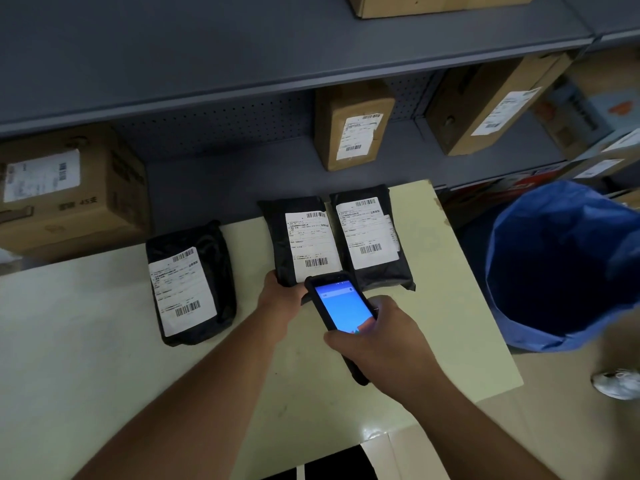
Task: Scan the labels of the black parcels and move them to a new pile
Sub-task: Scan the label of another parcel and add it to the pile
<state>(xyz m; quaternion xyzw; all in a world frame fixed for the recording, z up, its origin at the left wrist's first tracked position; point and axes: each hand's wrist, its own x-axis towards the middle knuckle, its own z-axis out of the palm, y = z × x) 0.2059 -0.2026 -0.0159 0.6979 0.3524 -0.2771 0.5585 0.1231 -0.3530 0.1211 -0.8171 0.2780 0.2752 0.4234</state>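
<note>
Three black parcels with white barcode labels lie on a pale table (104, 358). One black parcel (221, 268) lies apart on the left. The middle parcel (277, 237) and the right parcel (370, 271) sit side by side at the table's far edge. My left hand (280, 294) grips the near edge of the middle parcel. My right hand (384, 344) holds a black handheld scanner (341, 306) with a lit blue screen, its top end just over the lower barcode of the middle parcel's label.
Grey shelving (242, 64) stands behind the table with several brown cardboard boxes (353, 123) on it. A bin lined with a blue bag (568, 268) stands to the right of the table. A white shoe (620, 384) shows on the floor at the right.
</note>
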